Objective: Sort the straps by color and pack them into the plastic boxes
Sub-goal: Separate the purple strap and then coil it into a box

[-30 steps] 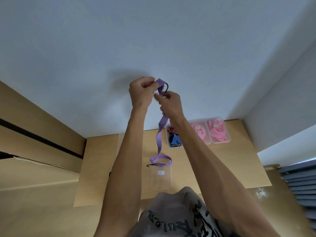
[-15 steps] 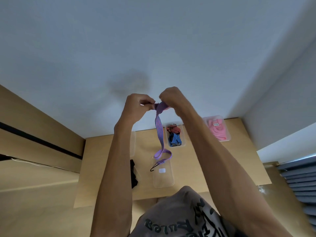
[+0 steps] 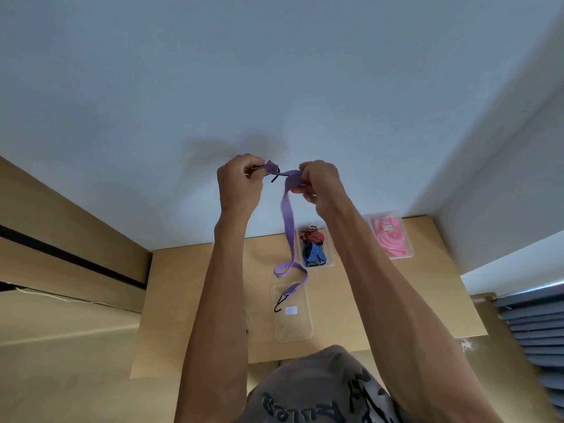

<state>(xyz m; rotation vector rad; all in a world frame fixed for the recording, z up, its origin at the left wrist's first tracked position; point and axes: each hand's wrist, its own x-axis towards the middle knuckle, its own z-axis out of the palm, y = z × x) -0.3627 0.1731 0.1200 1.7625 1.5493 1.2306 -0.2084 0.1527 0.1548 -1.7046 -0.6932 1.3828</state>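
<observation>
we hold a purple strap (image 3: 288, 227) up in front of the pale wall (image 3: 274, 71), well above the bench (image 3: 351, 300). it is a flat band, lilac with fine reddish stripes along its length, and it has a black hook at each end. our left hand (image 3: 239, 183) is curled and pinches the top end, where one small black hook (image 3: 275, 178) pokes out between the hands. our right hand (image 3: 320, 184) is curled too and grips the strap just beside it, so a short stretch runs between the two hands. the rest hangs down, curls into a loop and ends in the lower hook (image 3: 280, 303), which dangles over a clear plastic box (image 3: 294, 328) on the bench.

that box carries a small white label (image 3: 291, 310); we cannot read it. behind it a second box (image 3: 330, 264) holds a red-and-black striped strap (image 3: 312, 236) and a blue-and-black striped strap (image 3: 314, 253). to the right, a third box (image 3: 409, 253) holds pink straps (image 3: 392, 241) and a small label, also too small to read. the grey shirt (image 3: 320, 389) at the bottom has dark lettering, seen upside down and unclear.
</observation>
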